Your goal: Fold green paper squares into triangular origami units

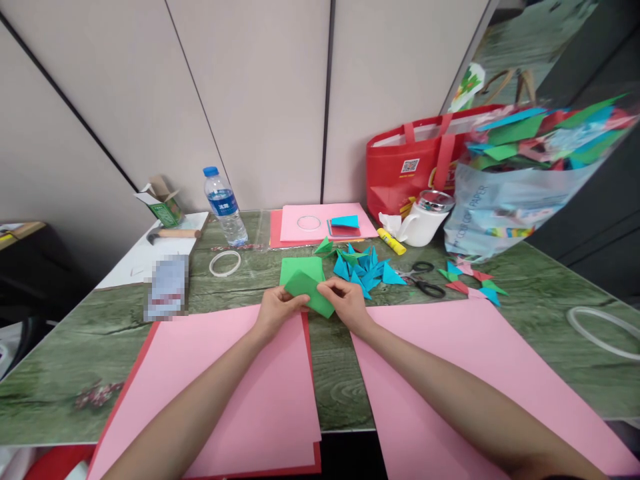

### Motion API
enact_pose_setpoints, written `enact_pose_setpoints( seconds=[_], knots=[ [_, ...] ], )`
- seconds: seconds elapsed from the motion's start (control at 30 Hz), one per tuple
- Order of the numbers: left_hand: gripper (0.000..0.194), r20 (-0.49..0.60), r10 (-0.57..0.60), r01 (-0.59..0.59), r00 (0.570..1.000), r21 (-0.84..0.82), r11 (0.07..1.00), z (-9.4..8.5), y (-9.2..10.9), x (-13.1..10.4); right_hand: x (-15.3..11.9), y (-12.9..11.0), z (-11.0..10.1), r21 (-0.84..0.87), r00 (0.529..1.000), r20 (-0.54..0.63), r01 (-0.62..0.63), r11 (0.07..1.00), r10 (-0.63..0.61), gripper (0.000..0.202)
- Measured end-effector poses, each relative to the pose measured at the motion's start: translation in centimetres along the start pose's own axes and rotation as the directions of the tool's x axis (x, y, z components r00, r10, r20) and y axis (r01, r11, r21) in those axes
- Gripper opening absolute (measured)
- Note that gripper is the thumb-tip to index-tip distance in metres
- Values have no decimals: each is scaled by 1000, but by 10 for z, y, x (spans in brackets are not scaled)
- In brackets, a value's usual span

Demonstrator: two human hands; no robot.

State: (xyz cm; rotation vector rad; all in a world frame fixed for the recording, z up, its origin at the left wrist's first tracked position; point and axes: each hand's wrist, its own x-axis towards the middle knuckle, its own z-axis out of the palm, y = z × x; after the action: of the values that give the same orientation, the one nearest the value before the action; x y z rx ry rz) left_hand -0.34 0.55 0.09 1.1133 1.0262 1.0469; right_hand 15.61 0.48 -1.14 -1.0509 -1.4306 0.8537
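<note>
Holding a green piece [311, 295] between them, the two hands work close together above the table [339, 373]. The left hand [278, 311] pinches its left side, thumb on top; the right hand [349, 305] pinches its right side with thumb and fingertips drawn in narrow. Whether the piece is one layer or several, I cannot tell.

Just beyond the hands lies a green sheet [295, 265], partly hidden by the piece. Beyond and to the right of the right hand sit blue pieces [370, 268] in a loose heap, with scissors [413, 273] next to them and a glue stick [391, 241] and mug [423, 223] farther off. Under the left forearm is a left pink sheet [240, 373], under the right a right pink sheet [450, 347], both reaching over the table's near edge.

The likeliest trouble is the paper skewing or buckling, if the two pinches pull unevenly or one lets go early. Lowered carelessly, the piece could push the green sheet askew. A rightward sweep of the right hand could scatter the heap or meet the scissors, and a dragging forearm could crease a pink sheet or pull it off the edge.
</note>
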Motion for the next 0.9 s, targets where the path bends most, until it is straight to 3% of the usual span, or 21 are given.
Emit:
enact_pose_setpoints(
  seconds=[0.5, 0.9],
  knots=[
    [28, -78, 19, -18, 997, 19, 1000, -2, 3, 0, 3, 6, -1, 2, 1000, 1, -13, 1000, 13, 21],
    [32, 31, 72, -74, 997, 44, 996, -5, 3, -1, 4, 8, -2, 61, 997, -29, -74, 995, 76, 20]
  ],
)
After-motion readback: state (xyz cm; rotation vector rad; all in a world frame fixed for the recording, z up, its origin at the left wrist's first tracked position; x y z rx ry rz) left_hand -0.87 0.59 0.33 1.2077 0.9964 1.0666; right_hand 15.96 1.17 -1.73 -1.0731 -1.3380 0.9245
